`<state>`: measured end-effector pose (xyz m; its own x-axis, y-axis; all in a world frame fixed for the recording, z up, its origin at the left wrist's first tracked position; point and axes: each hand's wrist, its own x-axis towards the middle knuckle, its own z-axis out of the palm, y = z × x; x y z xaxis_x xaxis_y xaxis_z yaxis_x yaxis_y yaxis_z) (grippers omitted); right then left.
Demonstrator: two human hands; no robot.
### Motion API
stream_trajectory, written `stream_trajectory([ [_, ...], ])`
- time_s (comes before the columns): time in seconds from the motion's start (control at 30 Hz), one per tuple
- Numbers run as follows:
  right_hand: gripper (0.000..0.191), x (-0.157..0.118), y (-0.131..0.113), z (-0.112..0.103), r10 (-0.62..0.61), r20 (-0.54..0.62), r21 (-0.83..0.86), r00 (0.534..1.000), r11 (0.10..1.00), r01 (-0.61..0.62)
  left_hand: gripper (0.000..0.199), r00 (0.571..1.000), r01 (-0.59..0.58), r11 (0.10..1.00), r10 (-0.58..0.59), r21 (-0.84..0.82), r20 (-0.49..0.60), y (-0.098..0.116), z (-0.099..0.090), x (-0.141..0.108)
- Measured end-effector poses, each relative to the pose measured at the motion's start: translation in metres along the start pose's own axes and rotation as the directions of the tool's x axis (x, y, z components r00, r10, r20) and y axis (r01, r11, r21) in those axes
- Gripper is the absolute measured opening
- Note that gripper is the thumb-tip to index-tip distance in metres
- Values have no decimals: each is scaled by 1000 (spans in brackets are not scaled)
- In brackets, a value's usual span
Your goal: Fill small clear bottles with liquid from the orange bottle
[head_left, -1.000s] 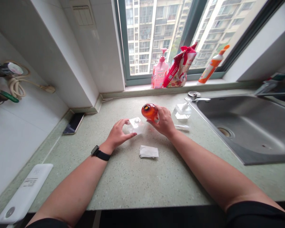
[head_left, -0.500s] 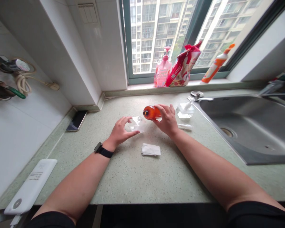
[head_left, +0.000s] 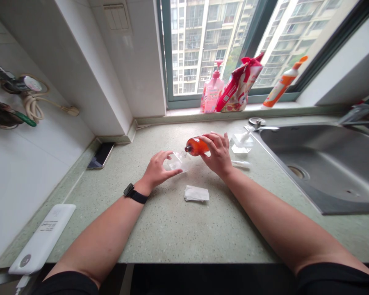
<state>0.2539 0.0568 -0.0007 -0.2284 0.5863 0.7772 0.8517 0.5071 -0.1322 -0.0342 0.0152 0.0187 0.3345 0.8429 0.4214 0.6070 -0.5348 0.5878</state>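
the orange bottle [head_left: 197,146] is grasped by the right hand [head_left: 218,156] above the desk [head_left: 172,233], tipped with its neck towards 9 o'clock, close to the mouth of the clear bottle [head_left: 176,163]; whether they touch is hard to tell. the left hand [head_left: 156,170] grips the clear bottle between thumb and fingers. misaligned necks or too steep a tilt could spill any contents towards the tissue [head_left: 196,193] at 6 o'clock; the pump bottle [head_left: 241,147] is at 3 o'clock

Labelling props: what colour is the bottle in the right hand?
The bottle in the right hand is orange-red; clearest in the head view.
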Motion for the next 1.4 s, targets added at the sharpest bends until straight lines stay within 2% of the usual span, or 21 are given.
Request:
stream_trajectory([
  [0.4,63,2,0,-1,-69,-48,-31,996,997,68,74,1000,7,1000,-7,11,6,-3,6,2],
  [0.93,71,4,-3,-5,-18,0,-38,1000,999,18,75,1000,1,1000,-1,25,9,-4,7,3],
  [1.4,70,3,-3,-4,-56,-45,-53,997,997,54,77,1000,3,1000,-4,14,3,-6,9,3],
])
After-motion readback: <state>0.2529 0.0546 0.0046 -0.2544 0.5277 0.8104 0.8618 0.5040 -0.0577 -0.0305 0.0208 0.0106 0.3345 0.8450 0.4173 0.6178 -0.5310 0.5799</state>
